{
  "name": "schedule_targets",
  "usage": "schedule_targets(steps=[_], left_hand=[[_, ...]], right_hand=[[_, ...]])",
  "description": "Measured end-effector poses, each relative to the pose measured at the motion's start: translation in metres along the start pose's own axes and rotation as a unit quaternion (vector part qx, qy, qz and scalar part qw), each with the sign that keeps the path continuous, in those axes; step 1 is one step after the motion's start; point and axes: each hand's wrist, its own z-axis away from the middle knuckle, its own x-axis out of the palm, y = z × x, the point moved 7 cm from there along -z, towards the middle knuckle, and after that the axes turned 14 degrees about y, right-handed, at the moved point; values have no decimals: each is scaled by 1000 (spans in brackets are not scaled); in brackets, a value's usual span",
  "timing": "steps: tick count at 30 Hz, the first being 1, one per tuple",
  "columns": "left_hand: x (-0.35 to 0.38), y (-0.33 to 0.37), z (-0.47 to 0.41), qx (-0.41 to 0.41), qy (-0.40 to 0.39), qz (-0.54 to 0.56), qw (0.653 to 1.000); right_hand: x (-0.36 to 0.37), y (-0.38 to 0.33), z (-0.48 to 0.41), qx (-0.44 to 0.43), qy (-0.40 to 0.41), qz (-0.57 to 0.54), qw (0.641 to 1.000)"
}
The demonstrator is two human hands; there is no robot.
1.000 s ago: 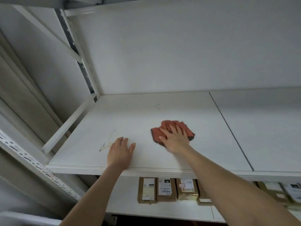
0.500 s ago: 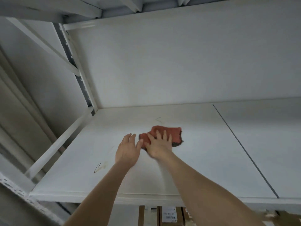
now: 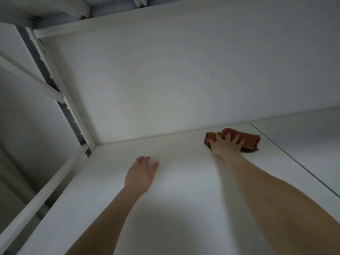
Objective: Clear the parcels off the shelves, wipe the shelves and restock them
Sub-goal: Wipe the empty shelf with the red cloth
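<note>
Forearms reach in from the bottom edge, both of them yours, stretched out over the white shelf (image 3: pixel 184 214). Your left hand (image 3: pixel 140 173) lies palm down on the board towards the left. Its fingers are straight and close together, the thumb is a little apart, and it holds nothing. I cannot tell how much weight you have on it.

Farther in, your right hand (image 3: pixel 227 146) presses flat on the red cloth (image 3: pixel 249 139) with the fingers spread; nothing is pinched or curled round it. The cloth sits bunched near the back of the shelf, just short of the back panel (image 3: pixel 184 80) and just left of the dark seam (image 3: pixel 294 162) between the boards.

I judge you are in the middle of wiping, with restocking to come. Since the cloth is only held down by flat fingers, a quick stroke could let it slide out from under them. As it is bunched, only part of it meets the board, so streaks may be missed. A fold could catch on the seam. At this stretch you may skip the far left corner by the upright post (image 3: pixel 55 85). Leaning harder on the left hand could strain the board.
</note>
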Motion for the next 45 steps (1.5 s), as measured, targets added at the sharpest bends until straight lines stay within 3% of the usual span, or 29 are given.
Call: schedule_targets(steps=[6, 9, 12, 18, 20, 22, 26, 30, 34, 38, 42, 45], left_hand=[[4, -8, -35, -23, 40, 41, 998], [6, -12, -48, -18, 46, 47, 998], [16, -16, -57, -17, 26, 29, 999], [31, -20, -62, 34, 20, -27, 999], [32, -21, -62, 42, 19, -31, 998], [28, -20, -62, 16, 44, 14, 999], [9, -23, -56, -47, 114, 137, 983], [-16, -44, -47, -85, 176, 168, 966], [-38, -71, -39, -135, 173, 148, 964], [-29, -68, -16, -103, 87, 97, 986], [-19, -34, 24, -60, 23, 55, 996], [-21, -5, 51, -6, 1, 26, 1000]], right_hand=[[31, -164, 39, -217, -23, -49, 975], [36, -197, 43, -278, -64, -62, 956], [31, -160, 5, -235, -33, -65, 969], [6, 4, -72, -14, 32, -34, 999], [3, 24, -77, 51, 28, -22, 998], [7, 4, -69, 49, 24, -7, 998], [30, -123, -22, -131, 17, -32, 991], [50, -245, 67, -299, -56, -53, 951], [49, -280, 137, -384, -104, -59, 916], [33, -228, 125, -352, -90, -65, 929], [12, -107, 79, -193, -44, -45, 979], [-7, -19, 67, -77, -29, -20, 996]])
